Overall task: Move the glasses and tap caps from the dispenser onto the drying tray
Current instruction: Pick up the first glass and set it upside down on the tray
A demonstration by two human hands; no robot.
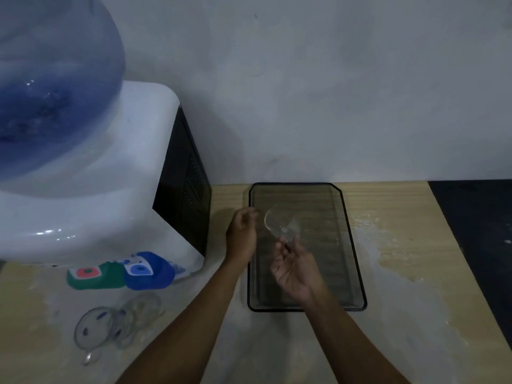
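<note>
— Pale wooden tabletop (388,273) fills the lower frame, grey wall behind; what sits along its edges?

— At the left, a white water dispenser (97,189) with a blue bottle (50,87) on top. Its green tap cap (94,274) and blue tap cap (148,270) jut over the table. At centre, a black mesh drying tray (352,245), its far rim near the wall. The table's right edge runs diagonally down the right of the frame, dark floor beyond it.

— And the hands?

— The right hand (295,268) is over the tray's middle, fingertips (285,243) pinched on the base of a clear drinking glass (279,224), tilted with its mouth toward upper left. The left hand (241,234) is above the tray's left rim, fingers loosely curled, just beside the glass; whether it touches I cannot tell.

— Other glasses?

— Two clear glasses (116,322) stand at lower left, below the taps, touching each other.

— Open room?

— Bare table between those glasses and the tray, and a wide strip right of the tray
</note>
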